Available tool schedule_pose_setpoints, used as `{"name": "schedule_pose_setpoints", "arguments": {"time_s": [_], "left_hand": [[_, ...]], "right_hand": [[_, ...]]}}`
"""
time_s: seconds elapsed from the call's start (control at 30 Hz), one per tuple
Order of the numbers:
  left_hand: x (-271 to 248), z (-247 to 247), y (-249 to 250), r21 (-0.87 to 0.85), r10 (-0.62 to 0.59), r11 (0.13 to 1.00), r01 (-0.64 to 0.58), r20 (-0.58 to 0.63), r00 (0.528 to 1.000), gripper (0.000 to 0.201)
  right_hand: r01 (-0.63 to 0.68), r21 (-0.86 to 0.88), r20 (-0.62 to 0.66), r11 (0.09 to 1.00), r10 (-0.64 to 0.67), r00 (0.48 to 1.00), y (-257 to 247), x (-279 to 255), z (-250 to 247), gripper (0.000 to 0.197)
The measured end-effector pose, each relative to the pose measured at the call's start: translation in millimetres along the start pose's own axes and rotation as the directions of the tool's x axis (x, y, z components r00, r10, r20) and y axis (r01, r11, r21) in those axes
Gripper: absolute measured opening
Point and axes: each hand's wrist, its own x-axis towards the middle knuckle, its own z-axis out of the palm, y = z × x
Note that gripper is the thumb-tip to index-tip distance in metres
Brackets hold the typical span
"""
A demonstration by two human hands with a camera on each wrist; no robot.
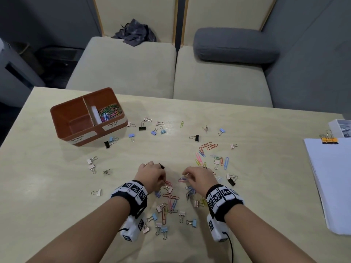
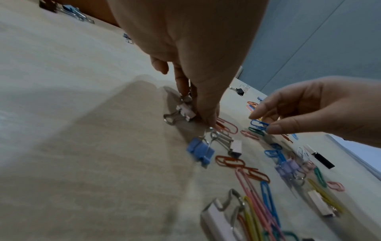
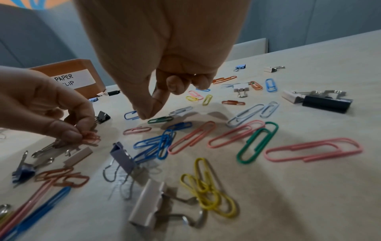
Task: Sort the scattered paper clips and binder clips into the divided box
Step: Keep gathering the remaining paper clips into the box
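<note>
A brown divided box (image 1: 76, 133) stands at the table's far left; its right compartment, labelled PAPER CLIP, holds several coloured paper clips (image 1: 110, 111), and its BINDER CLIP compartment looks bare. Paper clips and binder clips lie scattered over the middle of the table. My left hand (image 1: 164, 182) pinches an orange-pink paper clip (image 3: 90, 137) just off the table, beside a pink binder clip (image 2: 185, 110). My right hand (image 1: 187, 176) reaches down close by, and its thumb and forefinger pinch a blue paper clip (image 2: 258, 124).
A stack of white paper (image 1: 330, 177) with an orange binder clip (image 1: 329, 140) lies at the right edge, and a white box (image 1: 340, 128) stands behind it. A black binder clip (image 1: 161, 165) sits by my left knuckles. Sofa seats lie beyond the far edge.
</note>
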Motion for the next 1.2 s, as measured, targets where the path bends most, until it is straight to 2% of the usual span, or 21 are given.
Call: {"name": "schedule_pose_setpoints", "arguments": {"time_s": [0.07, 0.17, 0.33, 0.5, 0.7, 0.8, 0.93, 1.0, 1.07, 1.2], "left_hand": [[0, -1, 0, -0.045, -0.012, 0.999, 0.012, -0.008, 1.000, 0.013], [1, -3, -3, -0.111, -0.018, 0.994, 0.016, -0.013, 1.000, 0.009], [4, -5, -1, -0.097, 0.018, 0.995, -0.019, -0.016, 1.000, 0.016], [9, -4, 13, 0.030, 0.012, 0.999, -0.013, 0.043, 0.999, 0.013], [15, -11, 19, 0.201, 0.037, 0.978, -0.048, 0.061, 0.997, 0.015], [15, -13, 20, 0.225, 0.066, 0.971, -0.080, 0.072, 0.995, 0.016], [12, -17, 13, 0.079, 0.032, 0.996, -0.036, 0.050, 0.998, 0.013], [10, -20, 7, -0.015, 0.008, 1.000, -0.008, 0.018, 1.000, 0.012], [7, -23, 1, -0.069, -0.010, 0.998, 0.009, -0.019, 1.000, 0.013], [1, -25, 1, -0.177, -0.019, 0.984, 0.010, -0.048, 0.999, 0.017]], "right_hand": [[0.012, -0.059, 0.022, 0.998, -0.011, 1.000, -2, 0, 0, 0.023], [0.010, -0.086, 0.036, 0.996, -0.007, 0.999, -5, 1, 2, 0.016], [-0.006, -0.157, 0.039, 0.988, 0.012, 0.999, -9, 3, 6, 0.015], [-0.038, -0.222, 0.051, 0.974, 0.051, 0.997, -12, 9, 3, 0.012], [0.048, -0.341, 0.108, 0.939, -0.012, 0.994, -16, 9, 2, 0.019], [0.057, -0.304, 0.105, 0.951, -0.026, 0.994, -13, 3, 1, 0.019], [-0.088, -0.032, -0.055, 0.996, 0.086, 0.995, 14, -7, -8, 0.009], [-0.122, 0.041, -0.097, 0.992, 0.126, 0.987, 26, -9, -12, 0.012], [-0.119, 0.042, -0.069, 0.992, 0.122, 0.990, 28, -7, -13, 0.019], [-0.066, -0.083, -0.001, 0.994, 0.066, 0.998, 18, 5, -7, 0.025]]}}
